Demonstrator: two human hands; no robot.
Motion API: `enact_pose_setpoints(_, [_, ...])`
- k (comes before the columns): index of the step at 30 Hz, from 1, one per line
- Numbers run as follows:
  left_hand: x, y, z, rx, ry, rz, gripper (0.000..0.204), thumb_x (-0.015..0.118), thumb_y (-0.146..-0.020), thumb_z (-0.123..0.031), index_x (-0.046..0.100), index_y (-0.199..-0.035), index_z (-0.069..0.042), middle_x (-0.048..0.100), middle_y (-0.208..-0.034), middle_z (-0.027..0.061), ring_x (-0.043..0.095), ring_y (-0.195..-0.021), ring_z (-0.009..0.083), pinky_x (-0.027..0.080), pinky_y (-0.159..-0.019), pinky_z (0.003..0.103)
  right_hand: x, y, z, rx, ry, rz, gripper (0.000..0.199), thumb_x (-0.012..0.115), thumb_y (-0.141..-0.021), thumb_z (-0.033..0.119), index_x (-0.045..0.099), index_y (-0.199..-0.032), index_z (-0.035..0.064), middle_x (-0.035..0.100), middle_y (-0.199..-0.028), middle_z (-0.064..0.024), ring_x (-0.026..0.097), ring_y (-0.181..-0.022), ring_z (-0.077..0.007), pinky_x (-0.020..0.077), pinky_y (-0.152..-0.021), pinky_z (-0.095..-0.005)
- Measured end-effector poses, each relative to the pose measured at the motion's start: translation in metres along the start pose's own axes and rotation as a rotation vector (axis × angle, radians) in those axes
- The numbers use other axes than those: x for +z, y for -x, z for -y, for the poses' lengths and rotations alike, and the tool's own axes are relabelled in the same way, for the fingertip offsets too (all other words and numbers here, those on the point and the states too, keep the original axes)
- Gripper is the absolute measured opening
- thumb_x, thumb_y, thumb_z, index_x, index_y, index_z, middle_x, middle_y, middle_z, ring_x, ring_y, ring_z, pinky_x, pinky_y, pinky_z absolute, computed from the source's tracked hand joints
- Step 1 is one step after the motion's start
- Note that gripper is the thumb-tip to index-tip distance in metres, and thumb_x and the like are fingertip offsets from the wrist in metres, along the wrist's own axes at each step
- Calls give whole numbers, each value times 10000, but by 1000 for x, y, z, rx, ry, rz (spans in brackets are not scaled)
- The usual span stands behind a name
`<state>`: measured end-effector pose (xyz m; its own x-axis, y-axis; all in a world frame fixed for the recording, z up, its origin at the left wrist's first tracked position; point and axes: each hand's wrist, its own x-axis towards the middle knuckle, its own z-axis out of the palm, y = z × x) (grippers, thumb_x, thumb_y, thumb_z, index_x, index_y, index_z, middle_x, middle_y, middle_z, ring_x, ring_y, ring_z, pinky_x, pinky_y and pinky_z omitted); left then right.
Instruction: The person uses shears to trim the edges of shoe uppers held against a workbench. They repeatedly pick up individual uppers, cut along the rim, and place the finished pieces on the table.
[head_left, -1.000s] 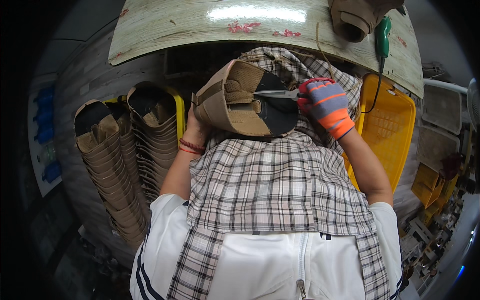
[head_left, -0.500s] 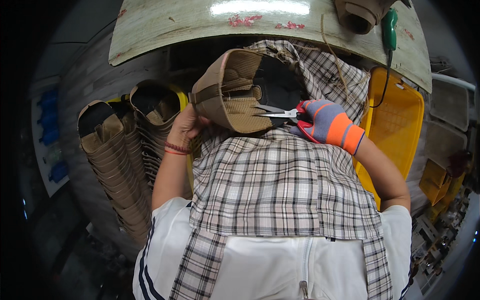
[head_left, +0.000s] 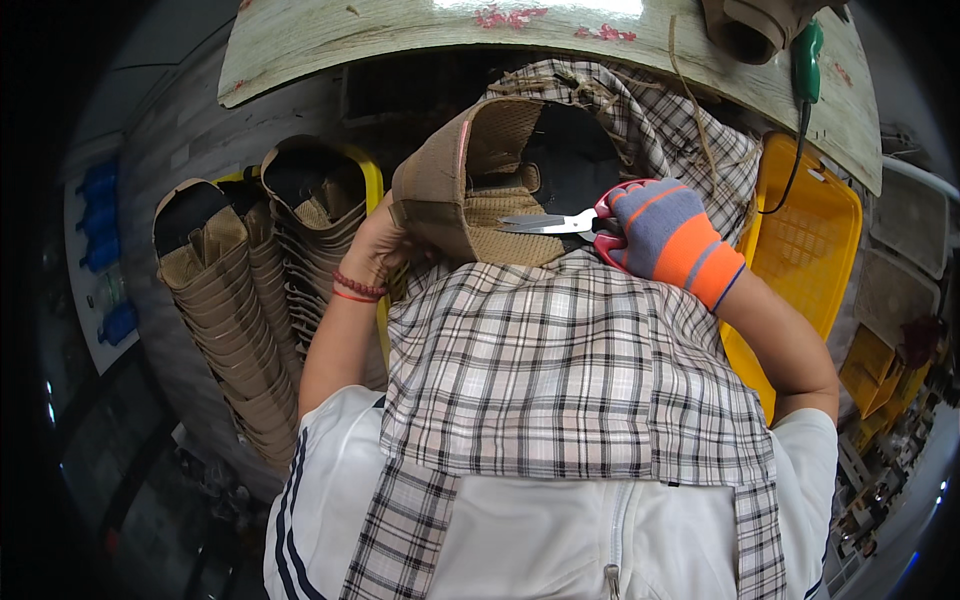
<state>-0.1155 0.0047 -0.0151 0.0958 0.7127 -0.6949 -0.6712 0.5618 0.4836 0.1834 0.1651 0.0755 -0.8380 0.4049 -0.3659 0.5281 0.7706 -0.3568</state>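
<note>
- The gloved right hand (head_left: 668, 232) has its fingers curled around the red handles of the scissors (head_left: 555, 222), whose blades point left into the curved tan piece (head_left: 435, 195).
- The bare left hand (head_left: 385, 243) grips this piece by its left side; its fingertips are hidden, so I cannot tell how they press.
- The piece sits above the lap of the plaid apron (head_left: 530, 370), opening facing right, dark lining on its far right.
- Left of it stand nested stacks of similar tan pieces (head_left: 225, 310).
- To the right is a yellow basket (head_left: 848, 230).
- On the far table (head_left: 400, 45), at right, lies a green-handled tool (head_left: 806, 65).
</note>
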Motion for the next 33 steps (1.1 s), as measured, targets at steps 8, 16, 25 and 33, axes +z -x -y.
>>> enact_pose_setpoints(8, [9,4,-4,10,-88,-13,369,825,-717,-16,647,-1035,-73,661,-897,3,659,-785,100,532,-573,214,-6,9,-1,82,139,10,285,726,-782,340,695,-954,114,698,-802,-84,677,-771,-266,535,-708,-368])
enact_pose_setpoints(16, [7,5,-3,9,-88,-31,382,812,-720,5,643,-1053,-77,659,-954,9,644,-774,85,517,-540,194,-4,3,-1,6,-52,-96,271,740,-755,310,706,-930,105,699,-831,-89,673,-809,-270,536,-711,-369])
enact_pose_setpoints(25, [-3,-1,4,6,13,-37,452,804,-714,45,643,-1123,-61,655,-992,42,668,-861,137,572,-725,228,-1,-1,-3,46,9,68,290,714,-790,357,707,-969,129,702,-833,-89,680,-800,-275,535,-691,-382])
enact_pose_setpoints(33, [-5,-2,3,-5,-9,-38,455,806,-711,45,645,-1124,-60,649,-1008,44,661,-881,136,564,-741,235,1,-4,-4,0,9,19,280,701,-810,359,706,-964,125,698,-807,-96,682,-774,-280,537,-689,-372])
